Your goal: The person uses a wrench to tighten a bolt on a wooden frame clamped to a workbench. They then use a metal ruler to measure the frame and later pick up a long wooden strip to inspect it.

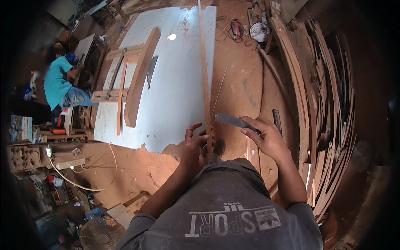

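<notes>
A long, thin wooden strip runs from the far edge of the view almost to my body. My left hand closes around its near end, with the index finger raised off it. My right hand grips the dark handle of a flat grey metal blade with a squared end. The blade points left toward the strip, and a small gap shows between them. Left of the strip, a white board lies low, with a handsaw blade and a thick wooden beam on it.
Stacked planks line the right side. A person in a turquoise shirt sits at the far left. A red power tool lies on the dusty floor at the back. A yellow cable curves across the floor at left.
</notes>
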Action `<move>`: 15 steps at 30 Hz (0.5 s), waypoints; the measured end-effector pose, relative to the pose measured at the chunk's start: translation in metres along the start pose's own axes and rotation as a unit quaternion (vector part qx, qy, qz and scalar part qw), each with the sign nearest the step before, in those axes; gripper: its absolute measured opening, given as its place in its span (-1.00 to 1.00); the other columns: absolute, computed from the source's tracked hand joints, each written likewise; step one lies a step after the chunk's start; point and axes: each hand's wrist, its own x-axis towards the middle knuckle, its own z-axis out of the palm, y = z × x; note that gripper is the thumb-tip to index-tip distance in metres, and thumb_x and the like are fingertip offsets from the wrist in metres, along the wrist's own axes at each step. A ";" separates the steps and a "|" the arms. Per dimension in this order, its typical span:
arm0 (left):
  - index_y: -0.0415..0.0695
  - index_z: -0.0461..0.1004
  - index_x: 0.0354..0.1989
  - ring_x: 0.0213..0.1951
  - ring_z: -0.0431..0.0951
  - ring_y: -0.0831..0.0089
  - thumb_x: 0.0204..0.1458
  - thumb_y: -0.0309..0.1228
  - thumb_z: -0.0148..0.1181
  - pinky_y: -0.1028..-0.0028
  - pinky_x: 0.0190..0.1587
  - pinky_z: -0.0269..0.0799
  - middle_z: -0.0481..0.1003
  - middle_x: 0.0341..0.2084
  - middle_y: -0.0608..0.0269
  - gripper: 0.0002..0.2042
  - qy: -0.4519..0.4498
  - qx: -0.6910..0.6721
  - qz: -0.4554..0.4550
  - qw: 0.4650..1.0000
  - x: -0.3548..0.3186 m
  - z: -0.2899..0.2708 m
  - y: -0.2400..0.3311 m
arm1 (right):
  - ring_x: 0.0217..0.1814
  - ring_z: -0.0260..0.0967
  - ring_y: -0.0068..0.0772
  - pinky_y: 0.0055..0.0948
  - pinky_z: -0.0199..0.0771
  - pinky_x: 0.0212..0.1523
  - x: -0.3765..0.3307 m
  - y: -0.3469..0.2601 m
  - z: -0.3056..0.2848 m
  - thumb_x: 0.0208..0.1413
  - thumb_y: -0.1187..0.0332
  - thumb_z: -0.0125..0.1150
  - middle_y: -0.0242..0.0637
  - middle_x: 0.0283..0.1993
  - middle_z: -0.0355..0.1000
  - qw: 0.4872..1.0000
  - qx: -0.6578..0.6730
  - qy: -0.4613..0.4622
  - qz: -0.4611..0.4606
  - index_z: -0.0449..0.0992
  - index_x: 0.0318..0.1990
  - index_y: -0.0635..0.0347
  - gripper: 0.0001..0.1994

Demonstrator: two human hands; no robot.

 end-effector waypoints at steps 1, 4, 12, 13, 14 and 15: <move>-0.12 0.23 0.33 0.05 0.52 0.25 0.26 -0.56 0.09 0.26 0.14 0.54 0.42 0.07 -0.02 -0.54 -0.015 0.020 0.007 1.000 -0.003 -0.008 -0.002 | -0.08 0.48 -0.10 -0.16 0.50 0.02 0.003 -0.004 0.000 0.26 0.11 0.38 -0.12 -0.18 0.56 0.999 -0.025 -0.012 -0.015 0.65 0.21 -0.01 -0.59; -0.16 0.26 0.30 0.07 0.58 0.29 0.19 -0.59 0.26 0.36 0.10 0.56 0.46 0.13 -0.04 -0.49 -0.016 0.049 0.034 0.998 -0.013 -0.020 -0.006 | -0.11 0.46 -0.11 -0.16 0.49 0.02 0.007 -0.012 0.003 0.22 0.14 0.41 -0.16 -0.21 0.55 0.994 -0.086 -0.037 -0.052 0.66 0.20 -0.03 -0.59; -0.22 0.37 0.25 0.10 0.62 0.35 0.25 -0.55 0.30 0.43 0.09 0.56 0.59 0.08 -0.01 -0.58 -0.002 0.096 0.124 0.988 -0.029 -0.023 -0.001 | -0.23 0.39 -0.18 -0.20 0.47 -0.08 0.013 -0.019 0.014 0.15 0.19 0.45 -0.25 -0.31 0.49 0.977 -0.147 -0.005 -0.154 0.67 0.17 -0.02 -0.58; -0.22 0.38 0.26 0.09 0.62 0.37 0.25 -0.54 0.31 0.44 0.09 0.56 0.59 0.08 0.00 -0.58 0.007 0.100 0.124 0.987 -0.032 -0.021 0.001 | -0.23 0.39 -0.18 -0.20 0.46 -0.09 0.014 -0.020 0.015 0.15 0.20 0.44 -0.25 -0.32 0.48 0.977 -0.145 -0.003 -0.159 0.67 0.18 -0.01 -0.58; -0.23 0.38 0.26 0.08 0.63 0.38 0.26 -0.52 0.31 0.46 0.08 0.55 0.60 0.09 0.00 -0.58 0.017 0.104 0.124 0.987 -0.034 -0.019 0.003 | -0.24 0.38 -0.18 -0.20 0.46 -0.10 0.015 -0.021 0.015 0.15 0.20 0.44 -0.26 -0.32 0.47 0.976 -0.144 -0.002 -0.163 0.67 0.18 -0.01 -0.57; -0.24 0.38 0.26 0.10 0.62 0.34 0.27 -0.50 0.29 0.40 0.14 0.54 0.59 0.10 -0.03 -0.58 0.019 0.111 0.124 0.986 -0.035 -0.018 0.004 | -0.25 0.37 -0.19 -0.20 0.46 -0.10 0.016 -0.022 0.016 0.15 0.20 0.44 -0.26 -0.33 0.46 0.976 -0.142 -0.001 -0.168 0.67 0.18 -0.01 -0.57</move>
